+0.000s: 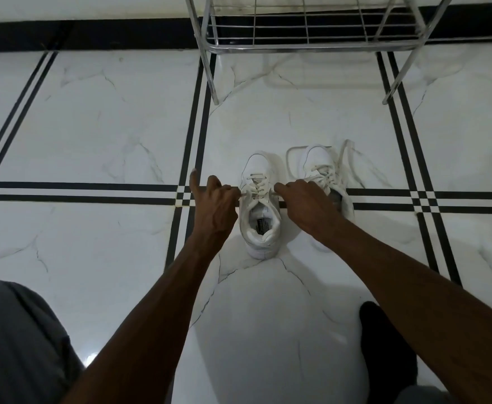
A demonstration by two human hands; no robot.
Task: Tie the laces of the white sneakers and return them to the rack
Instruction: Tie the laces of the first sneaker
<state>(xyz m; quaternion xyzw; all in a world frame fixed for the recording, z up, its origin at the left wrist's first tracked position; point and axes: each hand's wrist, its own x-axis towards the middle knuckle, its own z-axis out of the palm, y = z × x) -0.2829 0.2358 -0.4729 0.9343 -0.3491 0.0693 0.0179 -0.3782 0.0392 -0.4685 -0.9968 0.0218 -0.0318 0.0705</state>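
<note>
Two white sneakers stand side by side on the floor, toes pointing away from me. The left sneaker (pixel 258 173) is between my hands. My left hand (pixel 214 209) pinches a lace end at the shoe's left side, little finger stuck out. My right hand (pixel 307 204) grips the other lace end on the shoe's right side, and the lace is stretched taut across the tongue. The right sneaker (pixel 319 161) is partly hidden behind my right hand, with its laces (pixel 344 154) loose on the floor around it. The metal rack (pixel 306 46) stands beyond the shoes.
The floor is white marble tile (pixel 107 126) with black stripe borders. A black skirting band runs along the wall behind the rack. My grey-clad knee (pixel 17 339) fills the bottom left, and a dark foot (pixel 384 345) rests at the bottom right.
</note>
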